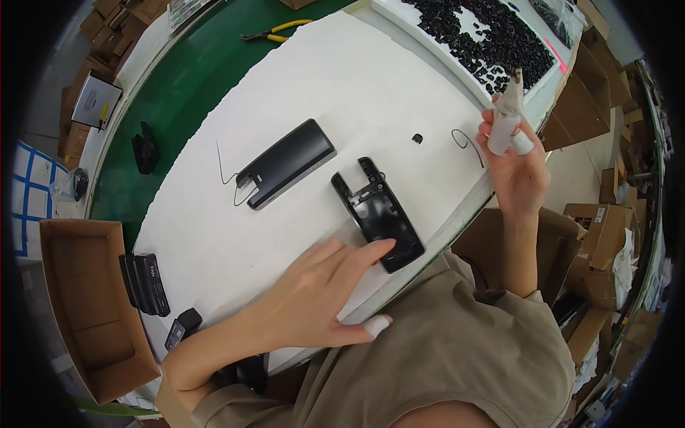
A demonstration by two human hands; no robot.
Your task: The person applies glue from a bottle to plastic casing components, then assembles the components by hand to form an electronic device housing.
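My left hand [310, 289] reaches over the near edge of the white sheet, its index finger stretched out onto the inside of an open black plastic housing half [383, 212]. The thumb, with a white cover on its tip, stands apart from the fingers. Held up at the right, my right hand [524, 178] is closed around a small white squeeze bottle [505, 132] with a narrow nozzle pointing upward. Beyond the housing half lies a second black shell [292, 162], outer face up, with a thin wire [221, 167] at its notched end. A tiny black part [417, 138] rests between shell and bottle.
A white tray [464, 57] of small black parts stands at the far right. Yellow-handled pliers [289, 27] lie on the green mat [189, 75]. At left are a cardboard box [100, 314] and stacked black pieces [145, 284]. A curled wire [465, 146] lies near the bottle.
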